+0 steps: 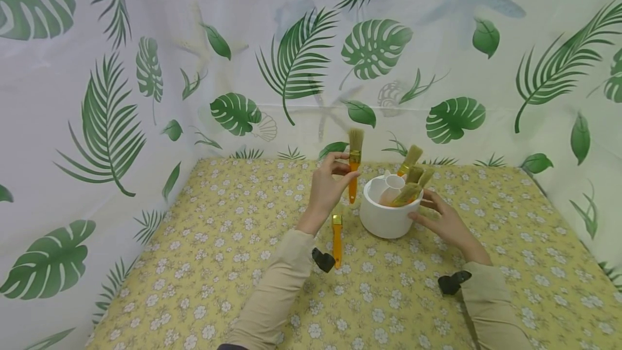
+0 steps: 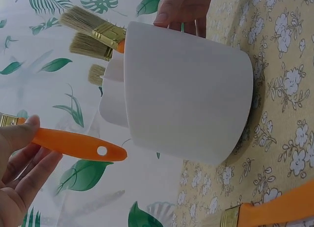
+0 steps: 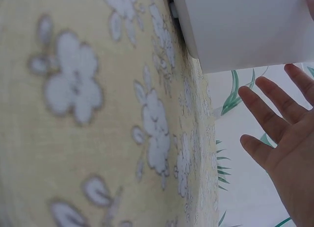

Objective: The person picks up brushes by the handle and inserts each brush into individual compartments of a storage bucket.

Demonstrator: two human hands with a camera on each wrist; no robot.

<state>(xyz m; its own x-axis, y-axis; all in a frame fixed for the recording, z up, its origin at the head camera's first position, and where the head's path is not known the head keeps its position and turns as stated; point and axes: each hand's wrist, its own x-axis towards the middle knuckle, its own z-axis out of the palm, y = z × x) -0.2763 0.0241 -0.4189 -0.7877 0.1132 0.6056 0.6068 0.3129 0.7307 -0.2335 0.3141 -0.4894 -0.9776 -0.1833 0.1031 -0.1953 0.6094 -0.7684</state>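
Observation:
My left hand (image 1: 326, 190) pinches a paintbrush (image 1: 353, 183) by its orange handle between thumb and fingers. The brush is upright, bristles on top, just left of a white round pot (image 1: 386, 221) and apart from it. Inside the pot are white cup-like compartments (image 1: 394, 183) and several more paintbrushes (image 2: 98, 33) with their bristles up. At the pot's right side is my right hand (image 1: 444, 223), its fingers spread and fairly straight in the right wrist view, with the thumb at the wall. A smaller orange-handled paintbrush (image 1: 337, 242) lies on the table beside my left forearm.
A yellow floral cloth (image 1: 218, 263) covers the table. White curtains with green leaf prints (image 1: 301, 58) hang behind it and along both sides. Each sleeve carries a black wrist mount (image 1: 454, 283).

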